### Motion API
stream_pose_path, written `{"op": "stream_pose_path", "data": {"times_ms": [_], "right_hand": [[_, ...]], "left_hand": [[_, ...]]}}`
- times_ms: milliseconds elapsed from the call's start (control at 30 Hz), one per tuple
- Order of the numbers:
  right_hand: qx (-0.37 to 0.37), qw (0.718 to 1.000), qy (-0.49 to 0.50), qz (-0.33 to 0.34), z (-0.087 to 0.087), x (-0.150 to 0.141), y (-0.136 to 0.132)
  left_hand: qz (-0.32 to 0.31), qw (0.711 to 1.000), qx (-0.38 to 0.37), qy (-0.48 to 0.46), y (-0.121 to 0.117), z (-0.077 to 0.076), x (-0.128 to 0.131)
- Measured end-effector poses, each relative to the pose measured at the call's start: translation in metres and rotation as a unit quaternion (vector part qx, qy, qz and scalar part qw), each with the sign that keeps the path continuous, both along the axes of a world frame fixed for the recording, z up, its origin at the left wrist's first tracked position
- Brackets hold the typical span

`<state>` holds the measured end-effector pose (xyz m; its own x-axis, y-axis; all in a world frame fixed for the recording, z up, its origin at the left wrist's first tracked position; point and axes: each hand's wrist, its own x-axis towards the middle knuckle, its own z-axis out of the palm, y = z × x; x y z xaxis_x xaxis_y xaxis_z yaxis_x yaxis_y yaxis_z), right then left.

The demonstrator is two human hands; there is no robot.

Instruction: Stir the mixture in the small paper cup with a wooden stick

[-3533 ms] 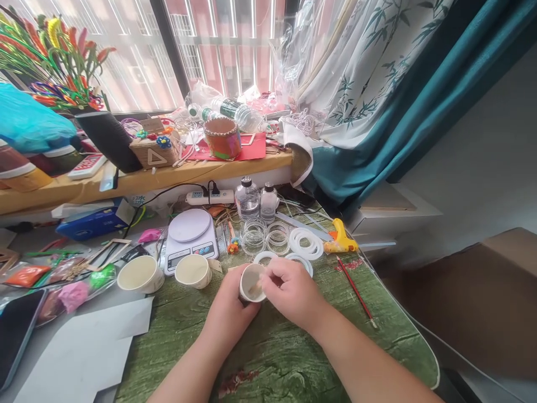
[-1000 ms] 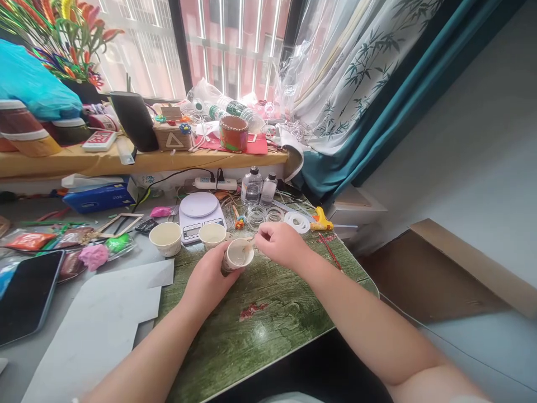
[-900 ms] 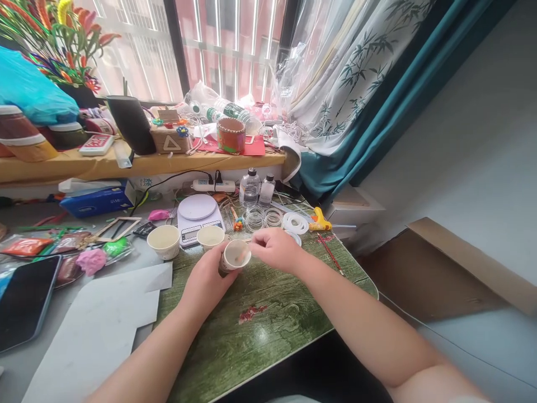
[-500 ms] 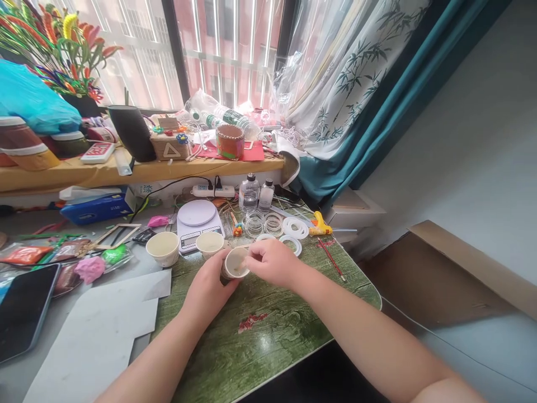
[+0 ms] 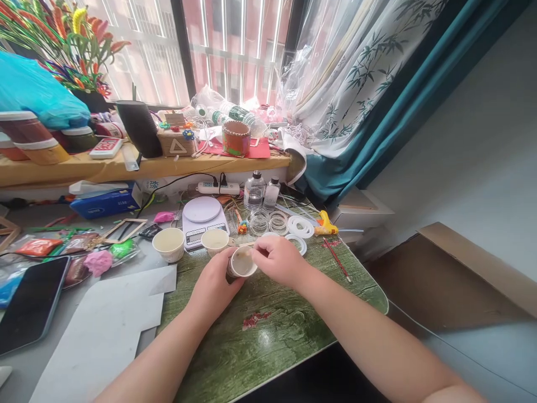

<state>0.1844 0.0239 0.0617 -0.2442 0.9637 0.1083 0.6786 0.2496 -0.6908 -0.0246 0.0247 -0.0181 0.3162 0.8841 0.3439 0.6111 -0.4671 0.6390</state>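
My left hand (image 5: pixel 216 277) is wrapped round a small paper cup (image 5: pixel 244 263), which tilts toward me and has a little cloudy content at its bottom. At the cup's right rim is my right hand (image 5: pixel 277 260), fingers pinched together over the opening. What they pinch is hidden. Just behind the cup stands a second paper cup (image 5: pixel 215 240), and a third paper cup (image 5: pixel 168 244) is further left. A white kitchen scale (image 5: pixel 203 215) sits behind these cups.
Clear bottles (image 5: pixel 254 190), ring-shaped molds (image 5: pixel 300 226), a yellow glue gun (image 5: pixel 326 224) and a red pencil (image 5: pixel 337 260) lie at the back right. White paper (image 5: pixel 104 319), a phone (image 5: pixel 33 302) and bagged clay (image 5: pixel 98 263) are at the left.
The view has shifted slightly, so the scene sits a little further right. Both hands stay at the cup, with the right hand's fingers still at its rim.
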Motion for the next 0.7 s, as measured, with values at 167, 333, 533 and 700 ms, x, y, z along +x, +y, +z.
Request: {"op": "stream_pose_path", "data": {"times_ms": [167, 333, 533, 700], "right_hand": [[0.018, 1.0, -0.017, -0.005, -0.001, -0.001, 0.0], [0.017, 1.0, -0.015, 0.008, -0.003, 0.001, 0.0], [0.043, 0.999, -0.029, 0.012, -0.007, 0.004, -0.001], [0.067, 0.997, -0.032, 0.031, -0.014, 0.005, -0.005]], "left_hand": [[0.0, 1.0, -0.005, -0.001, 0.0, 0.001, 0.0], [-0.002, 1.0, -0.005, -0.005, 0.0, 0.002, 0.0], [-0.004, 1.0, -0.019, -0.005, -0.001, 0.001, 0.0], [-0.01, 1.0, -0.022, -0.004, -0.004, 0.004, 0.003]]}}
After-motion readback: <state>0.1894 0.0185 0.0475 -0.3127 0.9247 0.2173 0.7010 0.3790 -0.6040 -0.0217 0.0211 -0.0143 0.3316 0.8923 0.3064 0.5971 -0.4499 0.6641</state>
